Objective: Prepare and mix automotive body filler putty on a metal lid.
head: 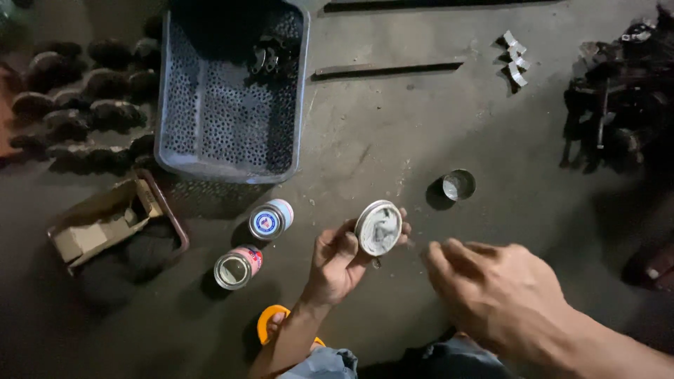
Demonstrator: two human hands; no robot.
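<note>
my left hand (337, 256) gripping a round metal tin (378, 227) smeared grey inside, just above the gritty concrete floor (393, 133), right hand (491, 288) loose, fingers half open, empty, shiny lid (458, 184) nearby

Held item: small round metal tin, open, silvery rim (378, 228); tilted with mouth toward camera.
Contents: pale grey-white paste, smeared and scooped unevenly, patches of darker bottom showing.
Grip: pinched at rim by fingers and thumb of left hand (338, 261); raised above grey concrete floor, not touching it.
Position: centre of view, slightly low.
Right hand (495, 288): just right of tin, apart from it, fingers loosely curled and pointing toward it, blurred, holding nothing visible.
Lid: loose round shiny metal cap (458, 185), lying on floor up and right of tin, hollow side up, well apart.
</note>
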